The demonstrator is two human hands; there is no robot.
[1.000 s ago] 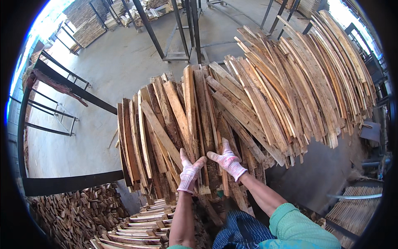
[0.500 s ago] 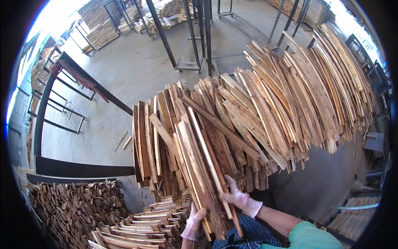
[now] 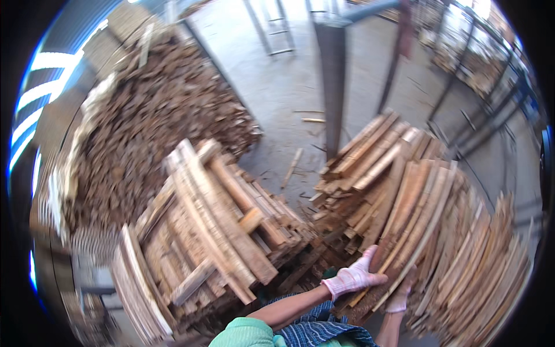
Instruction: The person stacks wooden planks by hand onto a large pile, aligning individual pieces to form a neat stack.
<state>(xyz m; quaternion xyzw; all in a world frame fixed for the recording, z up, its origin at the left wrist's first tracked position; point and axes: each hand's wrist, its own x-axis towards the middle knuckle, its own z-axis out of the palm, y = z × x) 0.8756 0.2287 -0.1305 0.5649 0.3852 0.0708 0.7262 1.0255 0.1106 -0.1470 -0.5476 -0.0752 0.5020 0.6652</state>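
Note:
Between my two gloved hands is a bundle of long wooden strips, held upright and leaning away from me at the right of centre. My left hand, in a pale pink-white glove, presses on the bundle's left side near its lower end. On the right side my right hand grips it, its fingers partly hidden behind the wood. Beyond and right of the bundle lie heaps of loose wooden strips. A stack of crossed strips stands to my left.
A large pile of wood pieces fills the far left. A dark metal post rises behind the strips. Scattered slivers lie on the grey concrete floor. Blurred metal racks stand at the far right.
My view has swung to the left, bringing the crossed stack and the big wood pile into sight. The bundle, still between both hands, has been lifted and turned with me.

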